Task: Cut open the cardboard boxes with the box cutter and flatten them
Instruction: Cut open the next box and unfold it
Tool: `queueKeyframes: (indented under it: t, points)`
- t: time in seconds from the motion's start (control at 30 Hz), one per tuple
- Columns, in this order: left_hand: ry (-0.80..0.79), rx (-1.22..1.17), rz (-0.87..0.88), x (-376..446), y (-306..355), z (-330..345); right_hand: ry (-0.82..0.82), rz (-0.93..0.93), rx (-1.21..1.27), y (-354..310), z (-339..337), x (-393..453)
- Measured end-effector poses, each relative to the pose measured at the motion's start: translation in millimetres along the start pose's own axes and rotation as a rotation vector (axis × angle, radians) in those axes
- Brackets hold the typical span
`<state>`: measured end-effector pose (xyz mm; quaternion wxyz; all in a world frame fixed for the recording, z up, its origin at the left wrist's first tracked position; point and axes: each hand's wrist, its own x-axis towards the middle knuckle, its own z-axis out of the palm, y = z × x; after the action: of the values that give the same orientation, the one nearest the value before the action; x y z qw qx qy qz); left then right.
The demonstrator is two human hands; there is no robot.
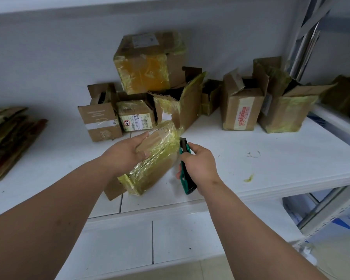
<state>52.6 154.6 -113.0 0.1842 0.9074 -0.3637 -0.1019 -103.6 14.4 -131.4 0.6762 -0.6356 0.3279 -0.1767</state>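
At the shelf's front edge, the left hand (127,153) grips a taped box (150,158), tilted on the shelf (271,158); the right hand (200,164) clasps the cutter (185,158) beside its right edge. Cutting looks imminent: blade into the tape seam next, clear of the fingers. Uncut boxes (150,65) crowd behind; flattened cardboard (8,136) lies left.

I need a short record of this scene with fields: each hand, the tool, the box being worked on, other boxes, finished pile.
left hand: grips the taped box, thumb on top
right hand: holds the box cutter
box cutter: green, tip beside the taped box's right edge
taped box: tilted, yellow tape, on the white shelf
other boxes: stacked behind, several opened
flattened cardboard: piled at far left
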Motion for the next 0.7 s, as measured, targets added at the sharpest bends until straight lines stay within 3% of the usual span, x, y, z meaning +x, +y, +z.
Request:
queueKeyframes:
  t: [0.33, 0.7]
  points:
    - [-0.02, 0.033, 0.03, 0, 1, 3, -0.05, 0.056, 0.151, -8, -1, 2]
    - [-0.026, 0.041, 0.027, -3, 9, 3, -0.087, 0.004, -0.032, 0, 8, -5]
